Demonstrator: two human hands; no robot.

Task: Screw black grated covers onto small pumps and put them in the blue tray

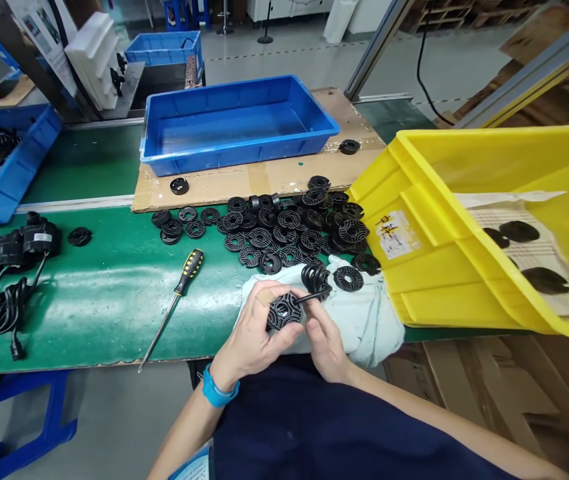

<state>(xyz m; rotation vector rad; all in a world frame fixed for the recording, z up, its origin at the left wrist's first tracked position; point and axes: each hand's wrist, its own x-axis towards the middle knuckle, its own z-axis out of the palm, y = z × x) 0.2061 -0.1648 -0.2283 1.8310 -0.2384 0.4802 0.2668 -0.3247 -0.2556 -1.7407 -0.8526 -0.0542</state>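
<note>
My left hand is closed around a round black slotted plastic disc, held just above a pale cloth at the near edge of the green table. My right hand pinches a thin dark tool whose tip rests on the disc. A blue band sits on my left wrist. Just beyond my hands lies a heap of several similar black discs, with a few more on the cloth.
A tilted yellow bin with discs inside rests at right. A blue tray stands on cardboard at the back. A yellow-and-black screwdriver lies to the left. Black motors with cables and another blue bin sit far left.
</note>
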